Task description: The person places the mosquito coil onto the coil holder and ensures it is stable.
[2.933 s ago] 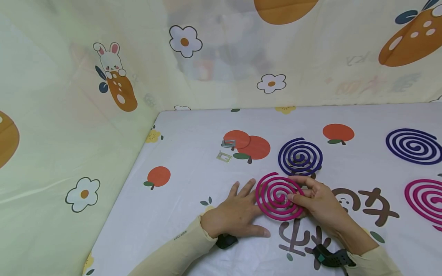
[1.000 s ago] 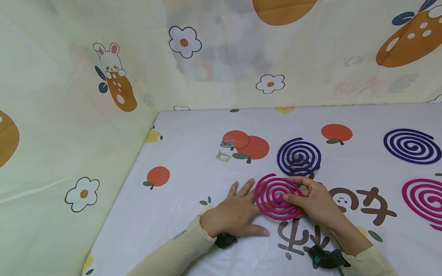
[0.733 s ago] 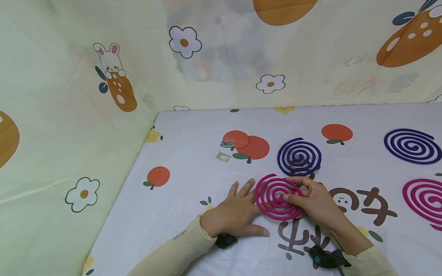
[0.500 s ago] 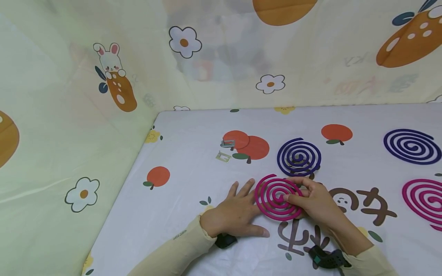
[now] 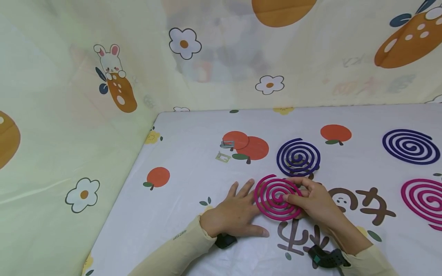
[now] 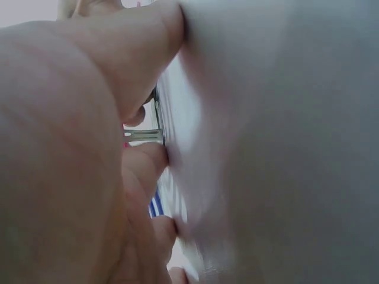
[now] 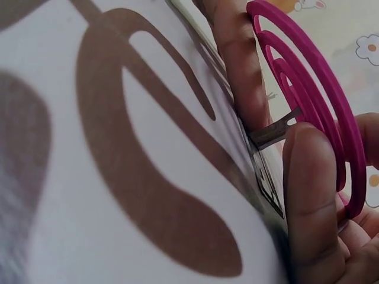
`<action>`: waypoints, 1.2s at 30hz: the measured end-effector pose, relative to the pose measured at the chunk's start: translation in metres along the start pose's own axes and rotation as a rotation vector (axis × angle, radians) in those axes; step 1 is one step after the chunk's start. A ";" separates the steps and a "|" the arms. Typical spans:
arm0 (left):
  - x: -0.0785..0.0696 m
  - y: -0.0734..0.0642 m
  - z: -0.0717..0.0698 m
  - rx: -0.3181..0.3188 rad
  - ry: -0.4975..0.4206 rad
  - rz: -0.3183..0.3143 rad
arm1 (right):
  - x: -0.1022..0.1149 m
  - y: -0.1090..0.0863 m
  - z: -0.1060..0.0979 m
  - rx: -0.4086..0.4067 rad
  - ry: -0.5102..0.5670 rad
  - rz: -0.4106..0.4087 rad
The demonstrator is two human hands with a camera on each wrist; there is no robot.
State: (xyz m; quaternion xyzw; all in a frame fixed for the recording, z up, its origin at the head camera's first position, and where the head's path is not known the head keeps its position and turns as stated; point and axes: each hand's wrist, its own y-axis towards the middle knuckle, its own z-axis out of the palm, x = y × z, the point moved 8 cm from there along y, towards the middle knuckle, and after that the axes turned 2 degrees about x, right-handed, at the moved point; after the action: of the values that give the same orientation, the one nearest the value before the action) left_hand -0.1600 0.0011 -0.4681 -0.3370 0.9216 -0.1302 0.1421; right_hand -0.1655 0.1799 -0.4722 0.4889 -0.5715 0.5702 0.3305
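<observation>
My right hand (image 5: 317,199) pinches a pink mosquito coil (image 5: 269,209) near its centre, thumb on top and fingers at the far edge. In the right wrist view, the upright of a metal coil stand (image 7: 273,131) meets the tilted coil close to my thumb; its flat base lies on the cloth. My left hand (image 5: 238,214) rests palm down with fingers spread, some fingertips hidden beneath the coil. Seen from the left wrist, the stand's upright (image 6: 145,136) rises between the left thumb and a finger. Whether those fingers press the base is unclear.
A dark blue coil (image 5: 281,157) lies just behind the pink one. Farther right are another blue coil (image 5: 411,147) and a second pink coil (image 5: 411,197). Two small metal stands (image 5: 227,144) sit at the back left on the patterned cloth. Printed fabric walls stand behind and left.
The head view has shifted slightly. Compared with the earliest frame, my right thumb sits a little farther left on the coil. The left hand stays in place.
</observation>
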 end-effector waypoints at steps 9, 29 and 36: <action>0.011 -0.003 -0.007 -0.013 0.002 -0.130 | 0.002 0.000 0.001 0.005 -0.008 -0.021; 0.022 -0.005 -0.024 -0.226 -0.157 -0.088 | -0.004 -0.001 0.004 -0.013 -0.082 0.004; 0.016 -0.001 -0.028 -0.277 -0.146 -0.047 | 0.007 -0.009 0.002 -0.020 -0.230 -0.079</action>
State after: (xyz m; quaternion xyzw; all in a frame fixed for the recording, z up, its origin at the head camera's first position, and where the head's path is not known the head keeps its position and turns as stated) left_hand -0.1809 -0.0065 -0.4446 -0.3834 0.9098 0.0196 0.1581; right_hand -0.1593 0.1776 -0.4628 0.5699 -0.5915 0.4913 0.2897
